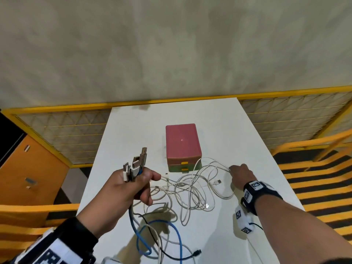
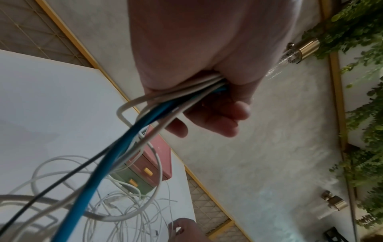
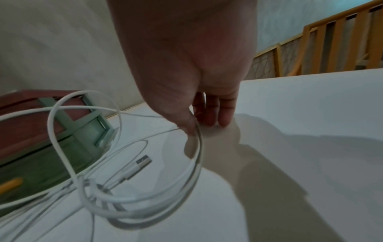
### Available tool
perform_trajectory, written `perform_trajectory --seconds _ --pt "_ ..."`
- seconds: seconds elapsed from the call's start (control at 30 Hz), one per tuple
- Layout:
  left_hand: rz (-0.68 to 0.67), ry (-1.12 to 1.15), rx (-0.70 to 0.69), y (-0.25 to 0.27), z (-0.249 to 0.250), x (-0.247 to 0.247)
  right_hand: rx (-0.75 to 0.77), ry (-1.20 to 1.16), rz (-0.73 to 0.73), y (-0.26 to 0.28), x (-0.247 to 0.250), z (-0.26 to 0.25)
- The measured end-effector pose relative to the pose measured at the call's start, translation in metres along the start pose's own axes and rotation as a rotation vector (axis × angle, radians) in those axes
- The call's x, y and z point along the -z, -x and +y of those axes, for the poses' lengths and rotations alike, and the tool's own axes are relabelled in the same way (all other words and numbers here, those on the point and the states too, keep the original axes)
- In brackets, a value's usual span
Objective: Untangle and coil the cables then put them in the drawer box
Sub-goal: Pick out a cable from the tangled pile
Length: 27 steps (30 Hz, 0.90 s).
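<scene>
My left hand (image 1: 133, 184) is raised above the white table (image 1: 247, 141) and grips a bundle of cable ends, their plugs (image 1: 136, 165) sticking up out of the fist. The left wrist view shows white, blue and black cables running through that left hand (image 2: 209, 101). A blue cable (image 1: 177, 233) and a black cable (image 1: 171, 254) hang to the near edge. Tangled white cables (image 1: 190, 191) lie before the pink and green drawer box (image 1: 182, 143), both drawers closed. My right hand (image 1: 241, 173) reaches down at the tangle's right side, thumb and fingers pinching a white cable loop (image 3: 197, 157).
A loose USB plug (image 3: 143, 162) lies on the table inside the loop. Yellow mesh fencing (image 1: 62, 134) runs behind and beside the table. An orange cabinet (image 1: 28, 168) stands at the left, and a yellow-and-black striped floor (image 1: 320, 178) lies to the right.
</scene>
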State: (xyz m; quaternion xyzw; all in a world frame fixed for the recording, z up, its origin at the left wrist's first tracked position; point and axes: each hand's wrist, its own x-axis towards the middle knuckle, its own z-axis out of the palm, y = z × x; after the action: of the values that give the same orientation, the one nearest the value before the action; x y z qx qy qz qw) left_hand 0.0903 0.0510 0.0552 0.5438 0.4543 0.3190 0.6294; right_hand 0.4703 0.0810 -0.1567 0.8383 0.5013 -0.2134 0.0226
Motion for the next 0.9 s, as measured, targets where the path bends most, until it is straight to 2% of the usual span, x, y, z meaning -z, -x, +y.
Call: perform_trajectory --seconds 0.1,0.17,0.23,0.33,0.4,0.53,0.6,0.77,0.9 --pt "0.014 0.014 -0.005 0.001 0.001 0.001 -0.019 -0.031 0.077 0.008 -0.003 0.010" --pt "0.012 0.016 -0.013 -0.001 0.001 -0.002 -0.072 -0.179 0.152 0.021 0.004 0.018" --pt "0.011 0.014 -0.031 -0.003 0.004 -0.007 -0.079 -0.353 0.298 0.038 0.022 0.020" --pt "0.004 0.006 -0.073 -0.007 0.017 -0.020 0.052 -0.548 0.511 0.070 0.062 0.004" --pt "-0.016 0.006 -0.102 -0.010 0.025 -0.030 0.179 -0.721 0.562 0.098 0.092 -0.018" --pt "-0.026 0.053 -0.117 -0.017 0.038 -0.057 0.371 -1.118 0.542 0.159 0.153 -0.076" --pt "-0.020 0.101 -0.113 -0.019 0.043 -0.070 0.478 -1.223 0.508 0.188 0.173 -0.102" --pt "-0.068 0.185 -0.126 -0.018 0.048 -0.086 0.612 -1.176 0.428 0.230 0.172 -0.142" --pt "-0.099 0.253 -0.049 -0.013 0.045 -0.083 0.652 -1.126 0.416 0.238 0.161 -0.152"
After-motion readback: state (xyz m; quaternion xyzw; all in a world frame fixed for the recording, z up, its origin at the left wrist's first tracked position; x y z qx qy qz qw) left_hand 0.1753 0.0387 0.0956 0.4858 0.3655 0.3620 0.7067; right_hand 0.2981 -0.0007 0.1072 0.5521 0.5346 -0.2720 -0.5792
